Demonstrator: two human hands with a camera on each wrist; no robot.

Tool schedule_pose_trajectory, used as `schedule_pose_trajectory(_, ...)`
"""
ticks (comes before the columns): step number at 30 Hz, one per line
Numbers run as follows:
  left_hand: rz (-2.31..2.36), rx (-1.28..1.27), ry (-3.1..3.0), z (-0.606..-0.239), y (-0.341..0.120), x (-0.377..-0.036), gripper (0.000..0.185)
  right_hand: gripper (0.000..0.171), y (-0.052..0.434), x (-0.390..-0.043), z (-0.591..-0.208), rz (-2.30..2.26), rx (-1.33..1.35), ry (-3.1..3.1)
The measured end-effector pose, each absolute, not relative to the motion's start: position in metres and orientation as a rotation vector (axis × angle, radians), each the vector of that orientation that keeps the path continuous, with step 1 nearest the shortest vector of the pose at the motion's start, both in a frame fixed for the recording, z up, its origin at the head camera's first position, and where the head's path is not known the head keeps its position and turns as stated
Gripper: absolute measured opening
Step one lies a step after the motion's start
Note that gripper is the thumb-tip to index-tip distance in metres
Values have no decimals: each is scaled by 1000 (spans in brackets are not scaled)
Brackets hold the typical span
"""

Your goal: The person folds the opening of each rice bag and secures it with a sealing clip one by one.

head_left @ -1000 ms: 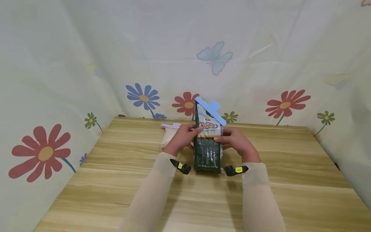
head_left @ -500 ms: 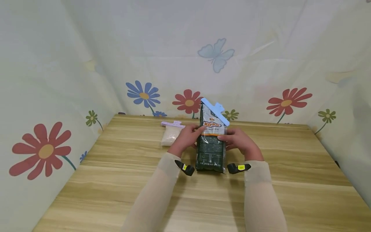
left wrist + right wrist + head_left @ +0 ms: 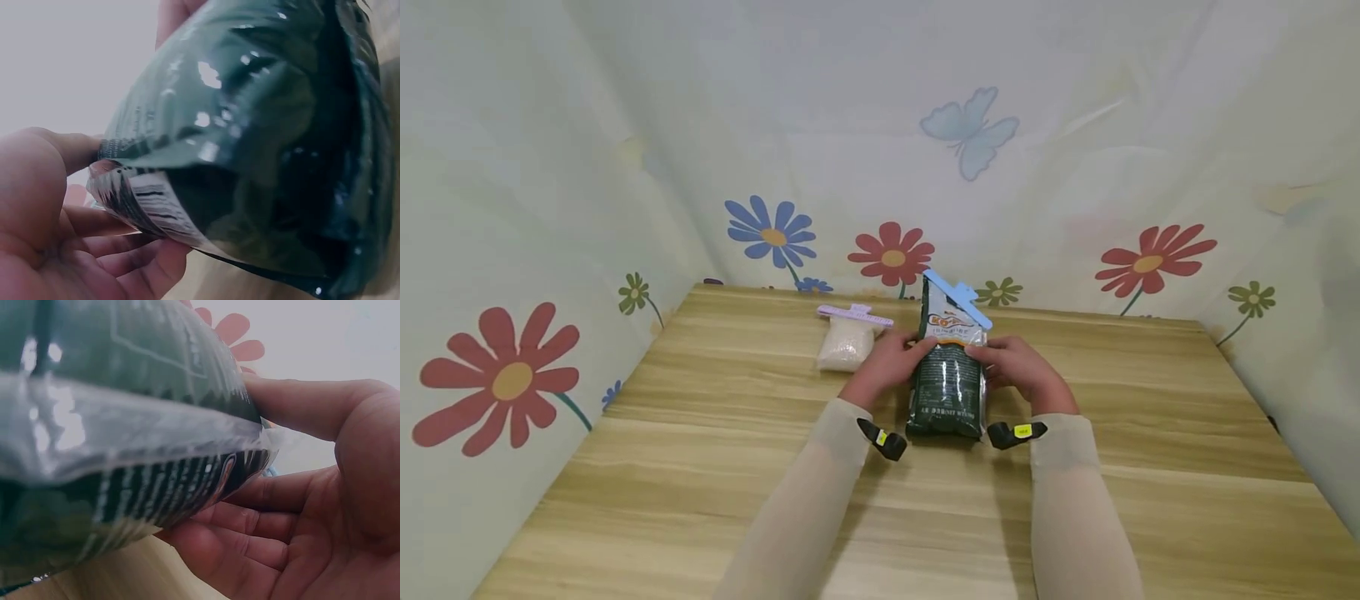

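A dark green and white printed bag (image 3: pixel 949 387) is held between my two hands in the head view, its top slanting back. A light blue sealing clip (image 3: pixel 958 298) sits diagonally across its top end. My left hand (image 3: pixel 891 364) grips the left side, thumb on the front and fingers curled behind, as the left wrist view shows on the green bag (image 3: pixel 250 125). On the opposite side my right hand (image 3: pixel 1024 368) grips it in the same way, its thumb (image 3: pixel 300 406) over the front in the right wrist view. The bag's bottom is close to the table; contact is unclear.
Left of my left hand, a small clear bag of white grains (image 3: pixel 846 343) lies on the wooden table (image 3: pixel 700 467), with a lilac clip (image 3: pixel 855 314) across its top. A flower-printed cloth backdrop (image 3: pixel 820 167) surrounds the table's back and sides.
Both hands have moved the green bag slightly right, and its clipped top has tilted back and lowered. The small bag of grains has come into fuller view.
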State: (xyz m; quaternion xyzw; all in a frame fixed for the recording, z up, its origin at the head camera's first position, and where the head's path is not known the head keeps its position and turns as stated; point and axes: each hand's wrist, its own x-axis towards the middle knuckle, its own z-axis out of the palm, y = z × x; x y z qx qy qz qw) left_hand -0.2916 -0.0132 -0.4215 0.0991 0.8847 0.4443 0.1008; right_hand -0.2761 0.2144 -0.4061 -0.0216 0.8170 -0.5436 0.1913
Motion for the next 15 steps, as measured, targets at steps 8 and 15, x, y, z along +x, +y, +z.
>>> schedule_pose_trajectory(8,1280,279,2605,-427,-13,-293,74,55,214,-279,-414,-1555,-57,2290)
schedule_pose_trajectory(15,1326,255,2573,-434,-11,-290,72,55,214,-281,-420,-1516,-50,2340)
